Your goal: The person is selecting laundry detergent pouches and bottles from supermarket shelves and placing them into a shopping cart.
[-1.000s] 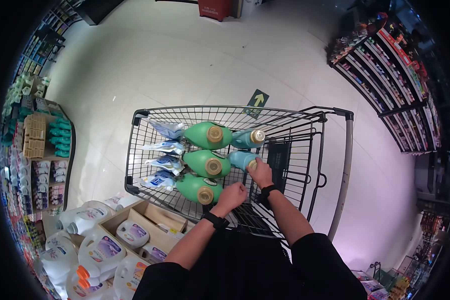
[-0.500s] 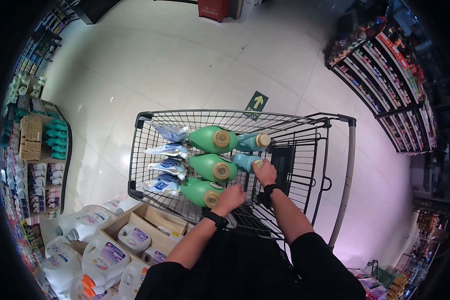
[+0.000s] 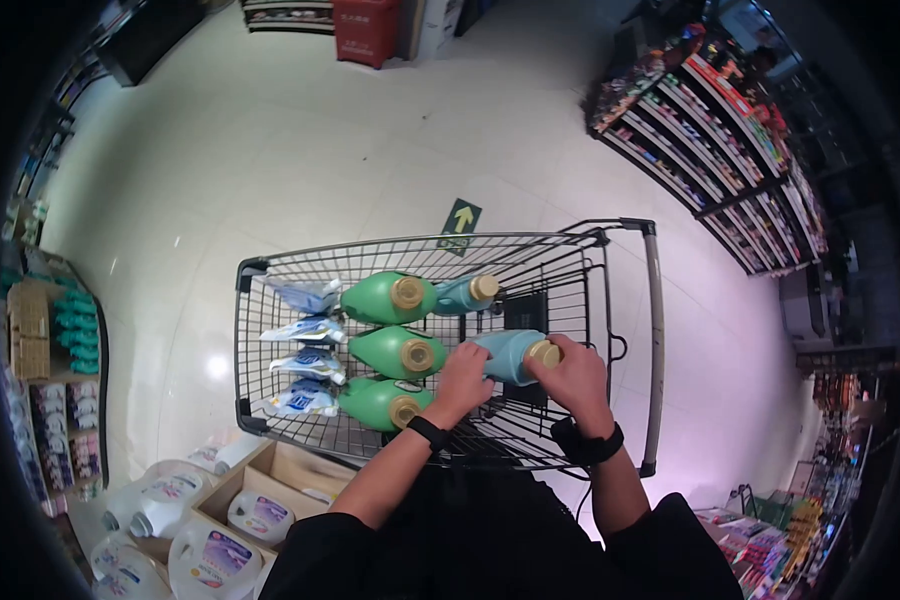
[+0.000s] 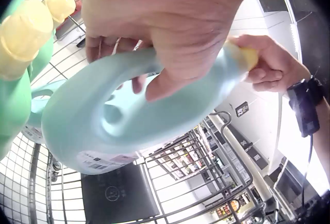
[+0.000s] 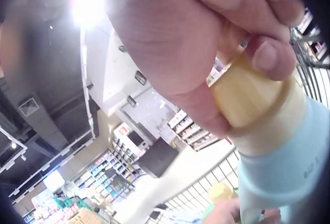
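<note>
A light blue bottle [image 3: 511,357] with a yellow-gold cap [image 3: 544,355] lies tilted between both hands over the cart. In the left wrist view the left hand [image 4: 165,23] grips the bottle [image 4: 77,116] by its handle, fingers through the opening. The right hand [image 5: 206,44] pinches the cap [image 5: 252,92] between thumb and fingers in the right wrist view. Beside the left hand [image 3: 462,378], green bottles [image 3: 395,352] with gold caps stand in a row. A second blue bottle [image 3: 457,295] is behind the held one.
The wire cart [image 3: 370,240] also holds blue-white bags [image 3: 305,365] at its left end. Wooden bins [image 3: 210,500] with white jugs [image 3: 215,560] adjoin its near left side. Stocked shelves [image 3: 710,150] stand at the right, a red bin [image 3: 366,32] at the far side.
The blue bottle has come up and toward the right and body. The left hand, formerly beside the green bottles, now grips its handle. The cart has shifted left in view.
</note>
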Action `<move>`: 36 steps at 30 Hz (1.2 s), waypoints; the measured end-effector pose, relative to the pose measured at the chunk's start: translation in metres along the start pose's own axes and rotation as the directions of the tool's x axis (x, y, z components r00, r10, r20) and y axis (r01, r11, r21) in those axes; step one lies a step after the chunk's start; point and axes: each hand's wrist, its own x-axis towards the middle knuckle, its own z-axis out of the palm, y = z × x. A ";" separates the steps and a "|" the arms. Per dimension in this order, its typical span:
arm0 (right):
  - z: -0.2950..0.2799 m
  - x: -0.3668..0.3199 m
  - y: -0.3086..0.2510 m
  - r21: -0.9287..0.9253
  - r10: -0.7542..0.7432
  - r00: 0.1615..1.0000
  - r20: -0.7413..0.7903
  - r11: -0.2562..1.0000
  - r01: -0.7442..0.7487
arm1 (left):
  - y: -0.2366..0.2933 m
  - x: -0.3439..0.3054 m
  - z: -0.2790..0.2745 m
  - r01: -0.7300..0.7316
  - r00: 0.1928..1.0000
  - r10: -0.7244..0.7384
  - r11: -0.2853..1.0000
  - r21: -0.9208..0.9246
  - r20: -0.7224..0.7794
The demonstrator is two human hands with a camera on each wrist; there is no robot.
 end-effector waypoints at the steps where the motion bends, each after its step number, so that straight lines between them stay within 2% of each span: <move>1: -0.019 -0.006 -0.004 0.041 -0.021 1.000 0.005 0.999 0.020 | 0.001 0.004 -0.003 -0.004 0.996 0.004 1.000 -0.007 0.092; 2: -0.036 -0.013 -0.008 0.046 -0.001 1.000 -0.020 0.999 0.002 | 0.007 0.007 -0.002 -0.033 0.994 0.034 0.999 -0.010 0.106; 4: -0.060 -0.024 -0.010 0.080 -0.012 1.000 0.009 0.997 0.011 | 0.029 0.006 -0.010 -0.003 0.989 0.027 0.987 -0.161 0.145; 5: -0.060 -0.029 -0.001 0.184 -0.088 0.992 -0.091 0.978 0.103 | 0.044 0.000 -0.014 -0.079 0.996 0.083 0.979 -0.188 0.014; 6: -0.062 -0.034 0.007 0.195 -0.089 0.991 -0.103 0.975 0.108 | 0.055 -0.006 -0.020 -0.089 0.995 0.094 0.981 -0.175 0.017; 7: -0.067 -0.040 0.015 0.421 -0.082 0.991 -0.102 0.900 0.117 | 0.064 -0.013 -0.025 -0.023 1.000 0.022 0.979 -0.201 -0.005; 8: -0.070 -0.045 0.024 0.622 -0.078 0.992 -0.099 0.774 0.123 | 0.066 -0.019 -0.028 0.043 0.998 -0.050 0.973 -0.228 -0.025; 9: -0.069 -0.045 0.036 0.689 -0.115 0.974 -0.194 0.691 0.218 | 0.059 -0.026 -0.027 0.005 0.999 -0.018 0.963 -0.268 -0.044; 10: -0.063 -0.043 0.047 0.747 -0.146 0.951 -0.271 0.591 0.304 | 0.073 -0.027 -0.046 0.016 0.999 -0.027 0.969 -0.247 -0.044; 12: -0.047 -0.022 0.067 0.792 -0.327 0.890 -0.318 0.425 0.439 | 0.105 -0.029 -0.088 0.274 0.961 -0.254 0.827 -0.491 0.108; 13: -0.037 -0.017 0.071 0.900 -0.411 0.900 -0.147 0.322 0.294 | 0.108 -0.032 -0.102 0.263 0.965 -0.232 0.831 -0.490 0.124; 14: -0.028 -0.016 0.074 0.966 -0.513 0.858 0.016 0.230 0.120 | 0.115 -0.037 -0.110 0.272 0.962 -0.248 0.839 -0.471 0.114; 15: -0.021 -0.023 0.066 0.964 -0.566 0.813 0.133 0.263 0.025 | 0.127 -0.043 -0.123 0.282 0.951 -0.303 0.759 -0.587 0.064; 16: -0.016 -0.020 0.061 0.948 -0.644 0.737 0.204 0.318 0.016 | 0.144 -0.042 -0.133 0.272 0.933 -0.361 0.667 -0.694 0.019; 17: -0.021 -0.002 0.066 0.934 -0.685 0.693 0.224 0.355 0.050 | 0.172 -0.027 -0.132 0.286 0.886 -0.463 0.565 -0.774 -0.011; 18: -0.031 0.017 0.075 0.918 -0.723 0.647 0.242 0.386 0.088 | 0.186 -0.015 -0.125 0.230 0.877 -0.479 0.476 -0.849 -0.031; 19: -0.040 0.025 0.077 0.931 -0.761 0.597 0.256 0.359 0.059 | 0.187 -0.020 -0.123 0.208 0.875 -0.484 0.409 -0.889 -0.018; 20: -0.044 0.015 0.065 0.939 -0.799 0.537 0.270 0.343 0.039 | 0.185 -0.044 -0.131 0.167 0.876 -0.483 0.337 -0.926 -0.018; 21: -0.043 -0.012 0.043 0.925 -0.802 0.510 0.312 0.379 0.031 | 0.191 -0.074 -0.150 0.144 0.842 -0.539 0.211 -0.967 0.008; 22: -0.028 -0.046 0.023 0.935 -0.814 0.526 0.246 0.343 0.093 | 0.192 -0.110 -0.170 0.125 0.834 -0.545 0.044 -0.991 0.081; 24: -0.011 -0.092 0.008 0.930 -0.835 0.499 0.233 0.341 0.135 | 0.203 -0.166 -0.176 0.057 0.771 -0.628 -0.098 -0.994 0.106; 25: -0.006 -0.100 0.009 0.922 -0.827 0.509 0.237 0.357 0.150 | 0.195 -0.185 -0.169 0.054 0.771 -0.618 -0.175 -0.983 0.152; 26: -0.005 -0.105 0.009 0.940 -0.813 0.523 0.258 0.335 0.057 | 0.199 -0.192 -0.160 -0.008 0.743 -0.663 -0.148 -0.989 0.093; 28: -0.026 -0.105 0.009 0.914 -0.817 0.457 0.352 0.404 0.018 | 0.227 -0.198 -0.155 -0.061 0.746 -0.650 -0.281 -0.958 0.143; 29: -0.032 -0.107 0.007 0.911 -0.836 0.405 0.370 0.411 0.015 | 0.237 -0.205 -0.151 -0.101 0.732 -0.673 -0.265 -0.959 0.109; 31: -0.029 -0.117 0.006 0.916 -0.850 0.368 0.377 0.400 -0.016 | 0.249 -0.230 -0.132 -0.200 0.699 -0.715 -0.243 -0.949 0.035; 32: -0.026 -0.125 0.006 0.912 -0.862 0.320 0.393 0.410 -0.015 | 0.254 -0.246 -0.121 -0.245 0.691 -0.723 -0.241 -0.939 0.006; 34: -0.020 -0.150 0.005 0.904 -0.866 0.257 0.428 0.415 -0.104 | 0.274 -0.278 -0.107 -0.338 0.637 -0.769 -0.202 -0.919 -0.065; 36: -0.015 -0.171 0.010 0.891 -0.872 0.182 0.454 0.446 -0.083 | 0.291 -0.306 -0.088 -0.397 0.610 -0.784 -0.177 -0.901 -0.116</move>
